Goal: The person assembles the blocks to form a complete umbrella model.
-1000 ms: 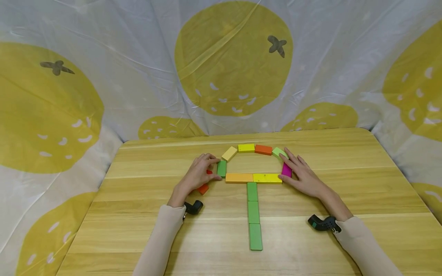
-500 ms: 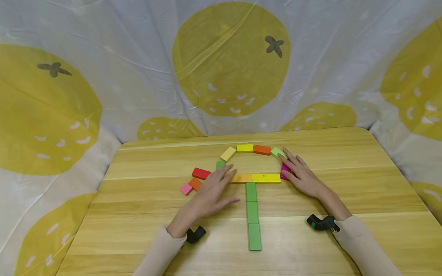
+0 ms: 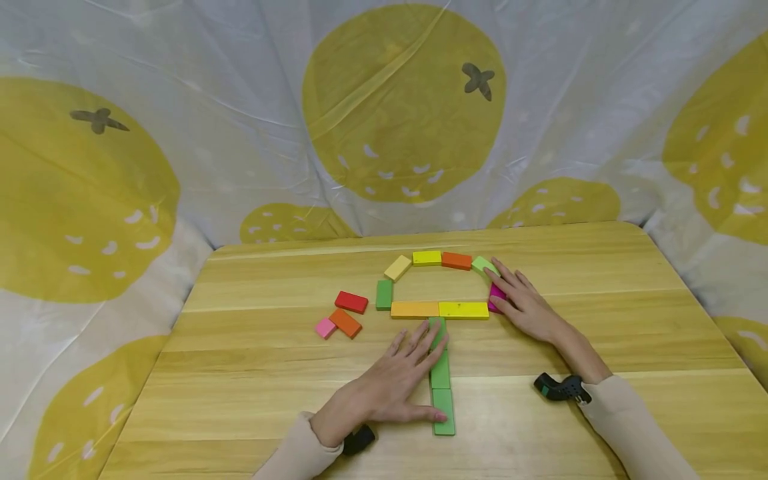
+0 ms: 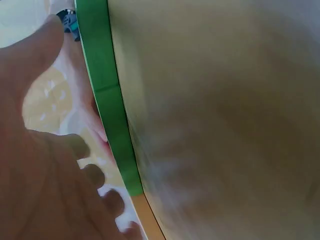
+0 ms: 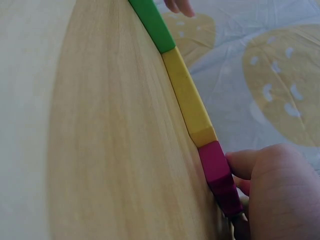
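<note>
My left hand (image 3: 393,383) reaches over a column of green blocks (image 3: 441,370), fingers spread. Its fingertips overlap the top green block, and its thumb lies over the lowest one. In the left wrist view the fingers stand beside the green row (image 4: 102,75). My right hand (image 3: 523,305) rests at the right end of an arch of blocks, fingers stretched out. One finger touches the light green block (image 3: 481,265); the thumb is against the magenta block (image 5: 217,170). An orange block (image 3: 415,310) and a yellow block (image 3: 463,311) form a bar between column and arch.
The arch continues with a red-orange block (image 3: 457,261), a yellow one, a pale yellow block (image 3: 398,268) and a green block (image 3: 385,295). Loose at the left lie a red block (image 3: 351,302), an orange block (image 3: 345,323) and a pink block (image 3: 326,327). A patterned curtain (image 3: 270,120) hangs behind the table.
My left hand has let go of the green block at the arch's left end and moved right and nearer, over the green column. My right hand stays at the arch with little movement.
</note>
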Motion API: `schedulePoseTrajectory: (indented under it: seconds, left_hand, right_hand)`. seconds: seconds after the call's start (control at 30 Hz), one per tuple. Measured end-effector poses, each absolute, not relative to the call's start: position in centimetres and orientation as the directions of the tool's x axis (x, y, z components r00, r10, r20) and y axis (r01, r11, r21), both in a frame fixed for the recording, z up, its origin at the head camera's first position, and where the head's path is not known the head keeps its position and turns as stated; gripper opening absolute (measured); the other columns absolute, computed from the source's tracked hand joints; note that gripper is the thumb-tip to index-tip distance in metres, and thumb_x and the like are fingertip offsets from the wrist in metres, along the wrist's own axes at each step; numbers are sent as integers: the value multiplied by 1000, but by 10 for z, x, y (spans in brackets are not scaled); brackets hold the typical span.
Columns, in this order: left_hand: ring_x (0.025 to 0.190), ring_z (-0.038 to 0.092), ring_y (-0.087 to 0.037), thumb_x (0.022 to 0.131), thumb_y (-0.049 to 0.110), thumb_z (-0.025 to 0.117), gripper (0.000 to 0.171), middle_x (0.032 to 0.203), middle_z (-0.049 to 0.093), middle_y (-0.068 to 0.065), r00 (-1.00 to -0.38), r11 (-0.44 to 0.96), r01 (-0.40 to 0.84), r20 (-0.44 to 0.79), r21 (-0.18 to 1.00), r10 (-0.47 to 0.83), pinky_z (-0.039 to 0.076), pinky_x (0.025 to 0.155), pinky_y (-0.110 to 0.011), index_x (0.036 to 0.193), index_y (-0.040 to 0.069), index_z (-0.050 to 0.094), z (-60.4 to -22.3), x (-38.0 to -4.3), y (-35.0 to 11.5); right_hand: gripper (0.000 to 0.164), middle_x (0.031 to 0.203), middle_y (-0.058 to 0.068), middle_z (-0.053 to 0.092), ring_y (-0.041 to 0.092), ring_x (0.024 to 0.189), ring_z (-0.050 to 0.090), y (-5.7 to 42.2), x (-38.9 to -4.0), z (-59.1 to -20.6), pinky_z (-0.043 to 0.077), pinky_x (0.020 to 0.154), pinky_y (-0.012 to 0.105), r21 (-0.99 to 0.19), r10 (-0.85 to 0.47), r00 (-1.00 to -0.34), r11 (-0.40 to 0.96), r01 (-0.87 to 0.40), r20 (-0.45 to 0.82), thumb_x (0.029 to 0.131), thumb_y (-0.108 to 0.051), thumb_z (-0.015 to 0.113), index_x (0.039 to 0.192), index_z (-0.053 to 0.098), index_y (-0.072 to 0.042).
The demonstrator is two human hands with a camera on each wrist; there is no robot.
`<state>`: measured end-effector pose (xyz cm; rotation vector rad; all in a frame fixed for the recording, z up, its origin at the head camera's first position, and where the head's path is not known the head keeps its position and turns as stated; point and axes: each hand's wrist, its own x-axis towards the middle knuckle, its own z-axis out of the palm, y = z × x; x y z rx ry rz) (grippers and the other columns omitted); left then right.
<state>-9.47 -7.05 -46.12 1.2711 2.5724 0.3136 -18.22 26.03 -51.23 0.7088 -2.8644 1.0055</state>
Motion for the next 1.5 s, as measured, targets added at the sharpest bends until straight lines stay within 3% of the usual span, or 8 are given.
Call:
schedulePoseTrajectory:
  seconds: [0.2, 0.4, 1.23, 1.5]
  left_hand:
    - [164, -4, -28, 95, 71, 55, 104, 176, -4, -5, -586, 627, 735, -223, 260, 779, 12, 131, -56, 168, 16, 6, -460, -91, -67]
    - [164, 0, -25, 95, 73, 53, 103, 177, -3, -4, -600, 637, 743, -218, 207, 770, 16, 131, -54, 168, 18, 7, -462, -90, -65]
    - [164, 0, -26, 101, 63, 49, 92, 177, 0, -5, -595, 634, 724, -218, 272, 774, 13, 130, -60, 168, 14, 10, -460, -89, -61]
    - [164, 0, -24, 104, 63, 42, 88, 177, -1, -4, -616, 658, 722, -233, 214, 752, 14, 131, -56, 168, 14, 8, -459, -86, -57]
  right_hand:
    - [58, 173, 19, 16, 48, 156, 24, 259, -182, -512, 7, 128, 63, -586, -410, -896, 689, -427, 171, 109, -24, 48, 162, 33, -7]
    - [58, 173, 20, 15, 48, 156, 24, 259, -182, -512, 7, 128, 63, -587, -409, -897, 689, -425, 169, 109, -24, 48, 163, 32, -8]
    - [58, 173, 19, 16, 47, 156, 24, 259, -183, -512, 7, 128, 63, -593, -407, -900, 690, -416, 158, 109, -24, 49, 163, 32, -9]
    - [58, 173, 18, 15, 47, 156, 24, 260, -183, -513, 7, 128, 62, -589, -406, -900, 692, -417, 161, 110, -25, 48, 163, 32, -9]
